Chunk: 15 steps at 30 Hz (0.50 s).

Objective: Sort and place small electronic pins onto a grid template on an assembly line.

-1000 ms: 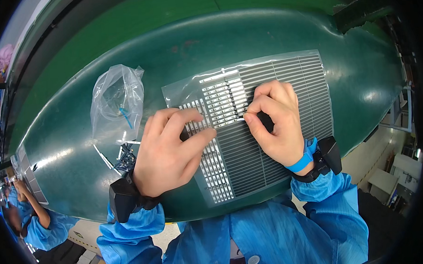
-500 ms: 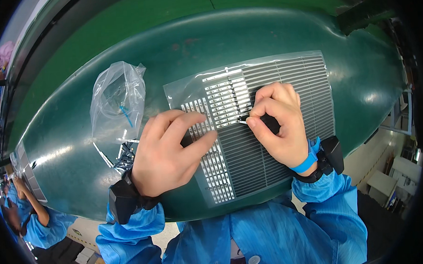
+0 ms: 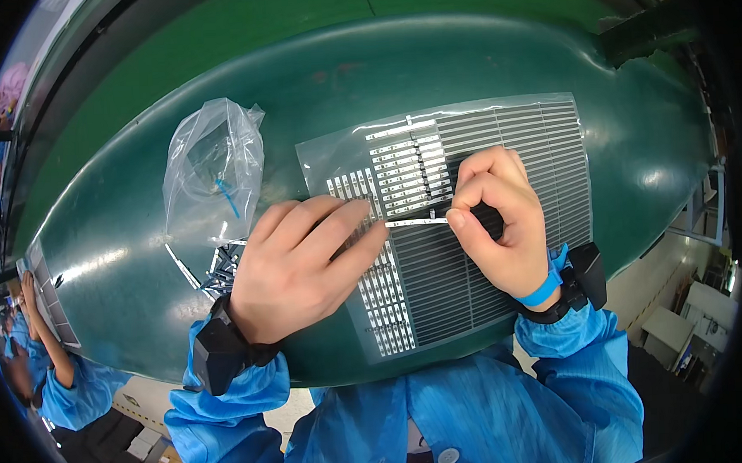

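A narrow white strip with small dark spots (image 3: pixel 418 222) lies level between my hands. My right hand (image 3: pixel 503 221) pinches its right end between thumb and forefinger. At the strip's left end is a fingertip of my left hand (image 3: pixel 294 264); the left fingers are spread and bent over a column of similar strips. Beneath both hands is a clear-edged sheet (image 3: pixel 440 295) with rows of thin dark lines. More white strips (image 3: pixel 406 172) sit in a stack of rows on its upper part, and a column of short strips (image 3: pixel 383 310) runs down its left side.
Left of my left hand, a loose pile of dark and white strips (image 3: pixel 219 271) lies by a crumpled clear plastic bag (image 3: pixel 211 168) with a blue tie. The green table (image 3: pixel 315 93) curves away around them. At far left, another person's arm (image 3: pixel 53 345) reaches to a sheet.
The white strip between my hands now shows along its length, just below the stacked rows. My right hand has shifted slightly to the right and down; my left hand has hardly moved.
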Available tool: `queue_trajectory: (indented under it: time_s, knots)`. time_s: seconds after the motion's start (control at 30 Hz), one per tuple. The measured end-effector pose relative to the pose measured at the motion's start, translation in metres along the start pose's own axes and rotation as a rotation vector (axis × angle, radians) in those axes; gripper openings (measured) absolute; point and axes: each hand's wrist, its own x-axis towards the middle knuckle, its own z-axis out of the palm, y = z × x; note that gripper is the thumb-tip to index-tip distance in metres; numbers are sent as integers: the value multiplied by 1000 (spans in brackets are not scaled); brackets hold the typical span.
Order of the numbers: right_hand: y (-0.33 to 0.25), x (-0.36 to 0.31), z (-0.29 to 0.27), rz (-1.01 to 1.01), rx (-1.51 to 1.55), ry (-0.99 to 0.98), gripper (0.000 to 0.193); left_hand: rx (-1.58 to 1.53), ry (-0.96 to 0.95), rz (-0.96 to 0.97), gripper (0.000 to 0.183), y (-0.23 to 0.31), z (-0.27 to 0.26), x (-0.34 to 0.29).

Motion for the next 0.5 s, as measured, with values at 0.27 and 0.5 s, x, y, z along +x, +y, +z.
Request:
queue_trajectory:
  time_s: [0.27,0.5]
  knots:
    - [2,1,-1,27,-8,9,12,12,-7,9,44,-1,0,1]
    - [1,2,-2,24,-5,-11,12,10,-19,11,43,0,-2,2]
